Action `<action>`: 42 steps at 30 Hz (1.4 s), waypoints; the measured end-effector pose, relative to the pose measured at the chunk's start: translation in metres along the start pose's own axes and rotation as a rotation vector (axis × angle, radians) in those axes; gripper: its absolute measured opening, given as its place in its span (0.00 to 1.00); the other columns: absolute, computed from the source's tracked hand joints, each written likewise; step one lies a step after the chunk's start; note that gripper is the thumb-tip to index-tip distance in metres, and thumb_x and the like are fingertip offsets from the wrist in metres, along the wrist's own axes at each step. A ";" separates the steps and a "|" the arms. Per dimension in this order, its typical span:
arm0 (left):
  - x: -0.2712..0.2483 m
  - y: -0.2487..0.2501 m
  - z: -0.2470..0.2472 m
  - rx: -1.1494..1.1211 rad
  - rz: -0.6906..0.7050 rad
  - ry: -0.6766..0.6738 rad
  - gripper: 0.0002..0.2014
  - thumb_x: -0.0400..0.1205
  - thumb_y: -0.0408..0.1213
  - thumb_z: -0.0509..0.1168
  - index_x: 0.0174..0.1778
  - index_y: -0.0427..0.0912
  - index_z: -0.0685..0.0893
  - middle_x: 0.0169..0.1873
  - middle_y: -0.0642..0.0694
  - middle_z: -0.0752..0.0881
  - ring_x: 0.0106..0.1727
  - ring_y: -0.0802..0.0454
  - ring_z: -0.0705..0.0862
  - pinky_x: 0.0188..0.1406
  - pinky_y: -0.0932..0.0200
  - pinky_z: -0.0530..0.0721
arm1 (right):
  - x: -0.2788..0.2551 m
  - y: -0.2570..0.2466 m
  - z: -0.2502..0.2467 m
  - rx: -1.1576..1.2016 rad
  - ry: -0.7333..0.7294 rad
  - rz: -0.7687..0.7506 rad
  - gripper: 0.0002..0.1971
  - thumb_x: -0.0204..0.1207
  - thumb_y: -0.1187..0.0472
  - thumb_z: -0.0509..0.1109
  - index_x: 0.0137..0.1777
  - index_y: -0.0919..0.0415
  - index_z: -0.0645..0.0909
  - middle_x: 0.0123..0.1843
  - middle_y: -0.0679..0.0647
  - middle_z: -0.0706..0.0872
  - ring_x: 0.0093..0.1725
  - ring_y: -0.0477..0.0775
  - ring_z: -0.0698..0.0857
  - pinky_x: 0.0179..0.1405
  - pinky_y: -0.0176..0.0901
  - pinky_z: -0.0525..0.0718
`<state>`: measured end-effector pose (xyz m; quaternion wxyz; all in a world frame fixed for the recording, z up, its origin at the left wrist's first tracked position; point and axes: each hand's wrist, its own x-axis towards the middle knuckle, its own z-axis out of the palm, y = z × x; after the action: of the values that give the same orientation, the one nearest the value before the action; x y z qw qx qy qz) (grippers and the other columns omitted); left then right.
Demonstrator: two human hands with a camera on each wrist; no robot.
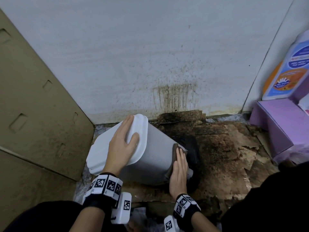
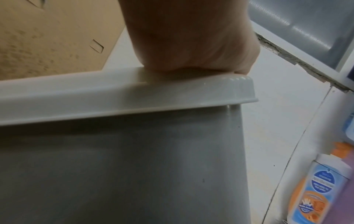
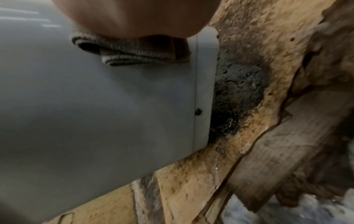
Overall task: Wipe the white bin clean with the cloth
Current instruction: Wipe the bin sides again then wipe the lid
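Note:
The white bin (image 1: 150,158) is tilted over on the floor, its lid (image 1: 100,153) towards the left and its base low at the right. My left hand (image 1: 124,136) lies flat on the lid, fingers straight; in the left wrist view the palm (image 2: 191,37) rests on the lid's rim (image 2: 134,97). My right hand (image 1: 179,166) presses a folded brown cloth (image 1: 175,147) against the bin's side near the base, fingers straight. The right wrist view shows the cloth (image 3: 134,51) under that hand (image 3: 134,15), beside the base band (image 3: 203,91), which carries a dark speck.
Soaked, dirty cardboard (image 1: 225,148) covers the floor, with a black grime patch (image 1: 192,148) under the bin's base. The wall (image 1: 175,94) behind is stained. A cardboard panel (image 1: 33,106) stands left. A purple box (image 1: 280,124), a bottle (image 1: 287,77) and a pink bag (image 1: 294,153) crowd the right.

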<state>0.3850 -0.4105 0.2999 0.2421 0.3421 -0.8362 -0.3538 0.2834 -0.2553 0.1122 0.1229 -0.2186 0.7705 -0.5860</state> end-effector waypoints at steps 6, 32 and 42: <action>0.003 -0.001 0.000 0.034 0.014 -0.030 0.32 0.85 0.50 0.55 0.88 0.54 0.64 0.86 0.60 0.65 0.86 0.63 0.62 0.82 0.63 0.57 | 0.002 -0.053 0.020 0.029 0.006 0.012 0.33 0.84 0.46 0.38 0.87 0.52 0.60 0.85 0.33 0.56 0.87 0.40 0.53 0.88 0.52 0.48; 0.001 0.007 0.010 0.043 0.031 -0.084 0.33 0.85 0.51 0.56 0.89 0.56 0.61 0.88 0.61 0.61 0.88 0.63 0.57 0.83 0.62 0.54 | 0.036 -0.112 0.000 0.271 -0.024 0.095 0.18 0.92 0.52 0.54 0.78 0.46 0.75 0.73 0.43 0.81 0.74 0.41 0.77 0.79 0.49 0.74; -0.002 0.016 0.024 0.091 0.080 -0.110 0.33 0.86 0.52 0.56 0.90 0.55 0.60 0.88 0.61 0.60 0.89 0.63 0.56 0.85 0.61 0.54 | 0.070 -0.142 -0.029 1.084 -0.289 0.506 0.26 0.89 0.45 0.57 0.77 0.61 0.79 0.73 0.63 0.84 0.74 0.63 0.82 0.81 0.61 0.72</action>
<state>0.3641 -0.3906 0.2967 0.1939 0.2989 -0.8766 -0.3236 0.2369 -0.2947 0.2608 0.4552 -0.0126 0.3665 -0.8114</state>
